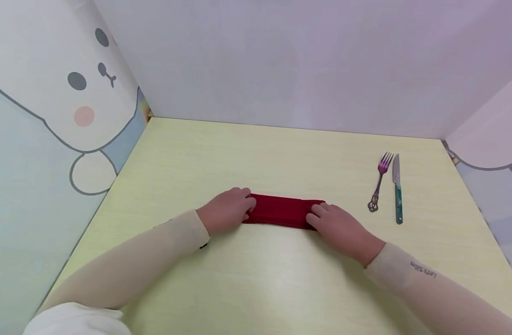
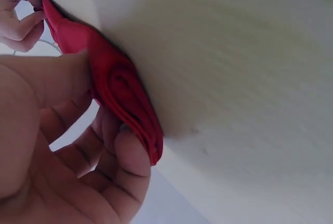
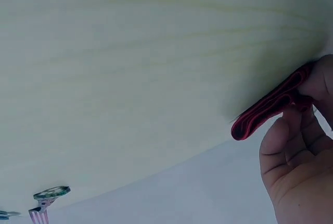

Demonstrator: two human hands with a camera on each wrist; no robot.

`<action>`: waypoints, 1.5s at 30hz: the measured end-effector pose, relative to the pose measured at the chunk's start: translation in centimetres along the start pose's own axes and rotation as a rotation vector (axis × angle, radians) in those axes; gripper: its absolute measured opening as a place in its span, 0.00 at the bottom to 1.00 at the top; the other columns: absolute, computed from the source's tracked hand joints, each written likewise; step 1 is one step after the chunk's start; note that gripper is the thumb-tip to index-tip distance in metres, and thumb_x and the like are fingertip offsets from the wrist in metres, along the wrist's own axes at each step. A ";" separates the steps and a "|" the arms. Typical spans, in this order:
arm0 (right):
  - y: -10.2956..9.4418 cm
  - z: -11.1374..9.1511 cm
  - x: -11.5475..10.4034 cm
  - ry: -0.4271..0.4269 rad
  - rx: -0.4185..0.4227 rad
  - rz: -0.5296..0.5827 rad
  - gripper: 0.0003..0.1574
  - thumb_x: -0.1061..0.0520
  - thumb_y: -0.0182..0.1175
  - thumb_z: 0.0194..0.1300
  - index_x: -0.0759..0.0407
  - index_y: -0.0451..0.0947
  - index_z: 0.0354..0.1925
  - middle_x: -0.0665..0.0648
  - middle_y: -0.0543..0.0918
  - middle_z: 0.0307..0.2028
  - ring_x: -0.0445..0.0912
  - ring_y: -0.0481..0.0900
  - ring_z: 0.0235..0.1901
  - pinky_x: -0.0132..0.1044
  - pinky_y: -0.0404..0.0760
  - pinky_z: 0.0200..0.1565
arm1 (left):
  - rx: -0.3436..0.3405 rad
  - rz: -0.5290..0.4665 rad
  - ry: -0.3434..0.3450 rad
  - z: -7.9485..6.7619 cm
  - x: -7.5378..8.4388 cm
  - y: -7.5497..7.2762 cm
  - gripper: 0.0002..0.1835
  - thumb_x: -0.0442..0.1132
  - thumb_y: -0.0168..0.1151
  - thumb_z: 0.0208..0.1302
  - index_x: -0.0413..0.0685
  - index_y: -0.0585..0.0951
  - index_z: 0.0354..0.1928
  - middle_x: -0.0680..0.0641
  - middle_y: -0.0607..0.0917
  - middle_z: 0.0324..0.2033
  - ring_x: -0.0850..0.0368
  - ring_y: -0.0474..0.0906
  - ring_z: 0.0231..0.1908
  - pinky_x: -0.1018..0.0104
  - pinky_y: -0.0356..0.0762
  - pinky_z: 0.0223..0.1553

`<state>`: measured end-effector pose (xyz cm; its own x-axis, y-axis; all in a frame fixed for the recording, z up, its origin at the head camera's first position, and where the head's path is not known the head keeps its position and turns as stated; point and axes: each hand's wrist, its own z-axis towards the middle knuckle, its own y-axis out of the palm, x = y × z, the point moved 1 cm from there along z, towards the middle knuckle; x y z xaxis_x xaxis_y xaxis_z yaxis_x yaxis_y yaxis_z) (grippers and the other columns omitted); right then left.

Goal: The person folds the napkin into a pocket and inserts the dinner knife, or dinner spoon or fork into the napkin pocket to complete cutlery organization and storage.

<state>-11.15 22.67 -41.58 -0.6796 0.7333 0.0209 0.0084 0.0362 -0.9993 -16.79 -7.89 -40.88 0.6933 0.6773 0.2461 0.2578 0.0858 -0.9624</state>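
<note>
A red cloth (image 1: 279, 211), folded into a narrow flat strip, lies across the middle of the table. My left hand (image 1: 231, 210) pinches its left end; the left wrist view shows the thumb on one side of the folded layers (image 2: 125, 86) and curled fingers on the other. At the opposite end, my right hand (image 1: 340, 230) holds the cloth between thumb and fingers. Several stacked folds (image 3: 268, 109) show at that end in the right wrist view. Part of each cloth end is hidden under the fingers in the head view.
To the right of the cloth lie a fork (image 1: 380, 179) with an ornate handle and a knife (image 1: 398, 190) with a green handle, side by side. The pale wooden table (image 1: 256, 288) meets a plain wall behind, with bear-patterned panels (image 1: 63, 116) at the sides.
</note>
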 end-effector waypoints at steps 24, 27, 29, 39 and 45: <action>-0.4 -0.1 -1.6 -0.013 0.042 0.031 0.60 0.28 0.64 0.64 0.62 0.60 0.78 0.68 0.59 0.77 0.65 0.53 0.77 0.59 0.57 0.74 | 0.015 0.227 0.078 -1.1 0.8 1.2 0.37 0.57 0.65 0.69 0.48 0.70 0.75 0.42 0.67 0.73 0.43 0.59 0.74 0.52 0.57 0.74; 0.0 0.8 -1.9 -0.032 -0.021 0.083 0.66 0.21 0.57 0.65 0.63 0.53 0.80 0.66 0.52 0.80 0.64 0.46 0.79 0.58 0.51 0.75 | -0.108 0.213 0.067 -0.9 1.1 1.6 0.49 0.67 0.59 0.68 0.52 0.55 0.82 0.43 0.48 0.81 0.41 0.39 0.80 0.52 0.39 0.78; 0.2 1.2 -2.0 -0.044 -0.070 0.117 0.67 0.19 0.55 0.65 0.63 0.52 0.81 0.65 0.51 0.80 0.63 0.45 0.79 0.58 0.52 0.75 | -0.170 0.194 0.064 -0.8 1.3 1.7 0.52 0.72 0.56 0.67 0.53 0.51 0.83 0.44 0.44 0.82 0.42 0.34 0.80 0.51 0.34 0.78; 1.3 1.2 -1.6 -0.047 -0.169 0.110 0.72 0.13 0.47 0.62 0.60 0.46 0.82 0.63 0.45 0.82 0.62 0.37 0.80 0.60 0.43 0.76 | -0.293 0.164 0.053 -0.5 1.1 1.6 0.56 0.78 0.49 0.65 0.57 0.45 0.84 0.47 0.38 0.82 0.45 0.28 0.80 0.50 0.27 0.77; 1.7 0.8 -1.5 0.009 -0.175 0.117 0.71 0.12 0.45 0.62 0.56 0.46 0.83 0.61 0.44 0.82 0.64 0.35 0.80 0.61 0.39 0.76 | -0.309 0.180 0.047 -0.2 0.9 2.1 0.58 0.80 0.49 0.63 0.59 0.43 0.84 0.48 0.36 0.82 0.46 0.26 0.80 0.50 0.25 0.77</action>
<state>-10.74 21.10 -43.37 -0.6599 0.7455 -0.0936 0.2147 0.0676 -0.9743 -15.43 -7.24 -42.65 0.7746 0.6264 0.0876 0.3149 -0.2618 -0.9123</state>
